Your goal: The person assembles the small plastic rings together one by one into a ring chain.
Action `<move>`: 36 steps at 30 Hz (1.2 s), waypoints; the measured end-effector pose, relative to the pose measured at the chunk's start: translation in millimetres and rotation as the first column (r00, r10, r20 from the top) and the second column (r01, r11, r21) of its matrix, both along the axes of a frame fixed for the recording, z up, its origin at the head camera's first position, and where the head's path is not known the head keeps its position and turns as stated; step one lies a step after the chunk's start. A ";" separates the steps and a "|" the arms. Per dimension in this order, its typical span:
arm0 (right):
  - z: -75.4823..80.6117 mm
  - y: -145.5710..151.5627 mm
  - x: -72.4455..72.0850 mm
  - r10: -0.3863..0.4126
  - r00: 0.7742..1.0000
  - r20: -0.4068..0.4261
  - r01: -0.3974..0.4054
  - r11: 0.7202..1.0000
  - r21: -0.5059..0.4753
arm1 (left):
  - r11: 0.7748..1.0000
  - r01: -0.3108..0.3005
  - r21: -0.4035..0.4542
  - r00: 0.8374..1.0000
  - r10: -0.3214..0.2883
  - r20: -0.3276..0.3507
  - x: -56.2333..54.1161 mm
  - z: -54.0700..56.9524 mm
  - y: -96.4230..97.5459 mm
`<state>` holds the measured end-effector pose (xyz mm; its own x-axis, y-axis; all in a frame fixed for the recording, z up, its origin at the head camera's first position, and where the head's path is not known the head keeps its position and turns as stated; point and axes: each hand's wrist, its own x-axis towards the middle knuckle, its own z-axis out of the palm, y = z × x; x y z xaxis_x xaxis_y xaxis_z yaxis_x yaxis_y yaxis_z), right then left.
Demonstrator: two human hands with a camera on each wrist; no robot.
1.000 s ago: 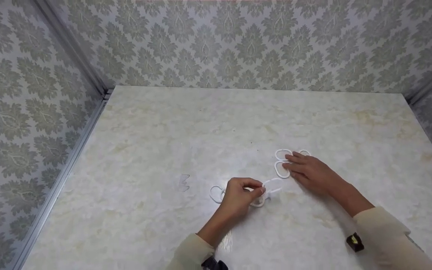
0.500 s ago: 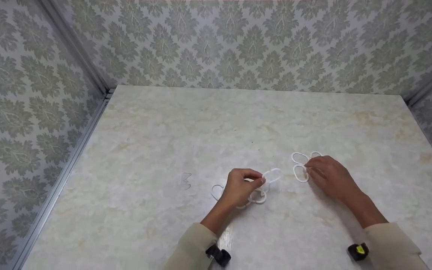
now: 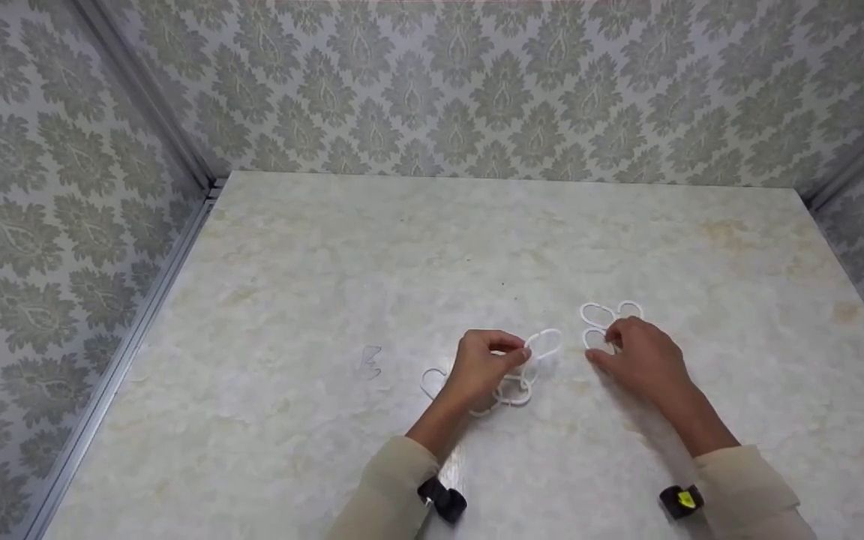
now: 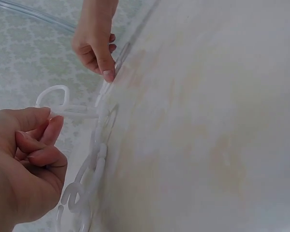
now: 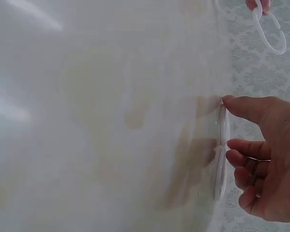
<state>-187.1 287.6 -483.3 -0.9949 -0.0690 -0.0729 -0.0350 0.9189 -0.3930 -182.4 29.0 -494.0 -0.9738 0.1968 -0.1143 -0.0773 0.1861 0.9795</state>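
In the head view, my left hand (image 3: pixel 477 371) pinches a white plastic chain link (image 3: pixel 550 331) between thumb and fingertips, raised over the table. More joined links (image 3: pixel 516 403) hang from it and trail onto the tabletop, partly behind the hand. The left wrist view shows this chain (image 4: pixel 99 166) running down along the table surface. To the right, my right hand (image 3: pixel 646 360) has its thumb and index fingertip at opposite ends of a flat-lying link (image 5: pixel 225 121). Two other links, the left one (image 3: pixel 595 304) and the right one (image 3: pixel 631 303), lie touching close beyond its fingers.
The pale marbled table (image 3: pixel 327 247) meets a patterned back wall (image 3: pixel 417 90) and side walls. A small outlined mark or clear scrap (image 3: pixel 372 362) lies left of the chain. Black wrist straps (image 3: pixel 443 500) sit at both sleeves.
My right hand and the flat links have shifted right, and its thumb now sits at the nearest link's lower end. My left hand has lifted its link slightly higher.
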 end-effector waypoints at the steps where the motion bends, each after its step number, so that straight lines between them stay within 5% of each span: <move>1: -0.4 0.1 -0.3 0.008 1.000 0.000 -0.008 1.000 -0.012 | 1.000 -0.002 0.001 1.000 0.002 -0.004 -0.5 -0.4 0.4; 10: -1.9 1.2 -1.3 0.017 1.000 0.007 -0.017 0.999 -0.039 | 1.000 -0.014 -0.009 1.000 0.014 0.004 -1.8 -1.4 2.8; 18: -9.8 -4.4 -0.6 0.098 0.995 -0.005 -0.097 0.970 -0.223 | 1.000 -0.017 0.000 1.000 0.017 0.021 -1.4 -1.3 3.1; 24: -15.6 -4.4 1.3 0.127 0.990 -0.055 -0.138 0.908 -0.395 | 1.000 -0.017 -0.009 1.000 0.017 0.005 -0.7 -2.3 2.6; 36: 1.2 6.2 1.4 0.133 0.990 -0.057 -0.135 0.715 -0.686 | 1.000 -0.001 0.020 1.000 0.001 -0.023 1.2 -1.2 -0.3</move>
